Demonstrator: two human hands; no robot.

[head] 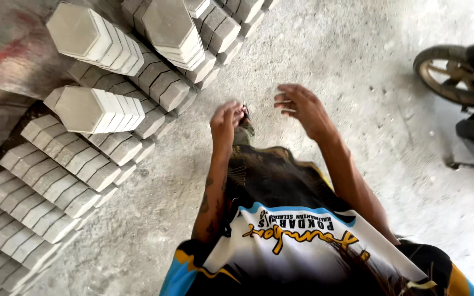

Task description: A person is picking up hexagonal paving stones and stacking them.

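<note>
**Desk:** What does the frame show?

**Photographer:** A worker, seen from above, stands on a rough concrete floor (314,49) beside rows of grey hexagonal paving blocks (78,175) stacked on edge. Both arms reach forward, well apart from the stacks. The left hand (227,121) hangs with its fingers (238,112) curled loosely downward, holding nothing. The right hand (302,105) is spread about half open, palm down, also empty.

**Desk:** Where are the blocks relative to the hands?

**Photographer:** To the worker's left. The nearest stack ends near the left forearm; several short bundles of blocks (97,109) lie on top of the lower rows. A parked motorbike wheel (446,74) sits at the far right.

**Desk:** Anything on technique?

**Photographer:** In my judgement, lifting a bundle cleanly calls for both palms pressed flat on opposite end faces, squeezing evenly so the middle blocks do not slip, with feet clear of the drop line. The blocks look heavy and sharp-edged, so a steady, square grip matters.
</note>
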